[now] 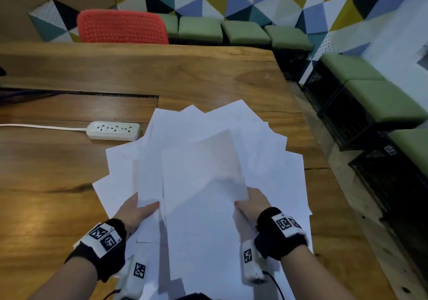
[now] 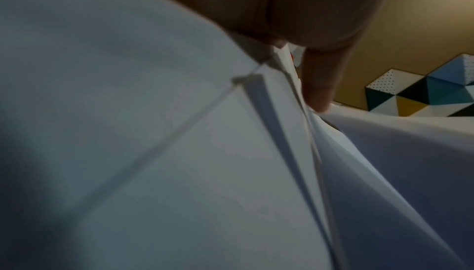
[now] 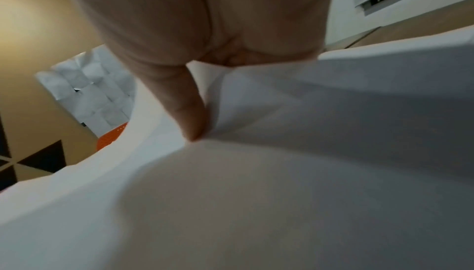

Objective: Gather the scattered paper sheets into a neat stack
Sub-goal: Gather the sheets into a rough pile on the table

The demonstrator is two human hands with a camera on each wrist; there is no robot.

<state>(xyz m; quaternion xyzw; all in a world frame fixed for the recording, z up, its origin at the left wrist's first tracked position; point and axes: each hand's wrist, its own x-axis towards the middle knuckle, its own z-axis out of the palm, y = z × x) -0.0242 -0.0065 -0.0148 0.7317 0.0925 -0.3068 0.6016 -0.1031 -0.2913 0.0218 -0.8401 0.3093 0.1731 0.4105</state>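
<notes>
Holding small lifted bunch of white paper sheets [image 1: 203, 172] by near corners — left hand [image 1: 136, 211] and right hand [image 1: 252, 203] both pinch it. Long side points away from person. Other sheets fan out flat on brown wood table [image 1: 208, 77], underneath & all round — both hands equally near.

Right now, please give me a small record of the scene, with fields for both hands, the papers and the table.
left hand: pinches sheets, thumb on top
right hand: pinches sheets at their right edge
paper sheets: white, fanned out, overlapping, not yet squared
table: wooden, sheets spread on it
power strip: white, left of the sheets
</notes>
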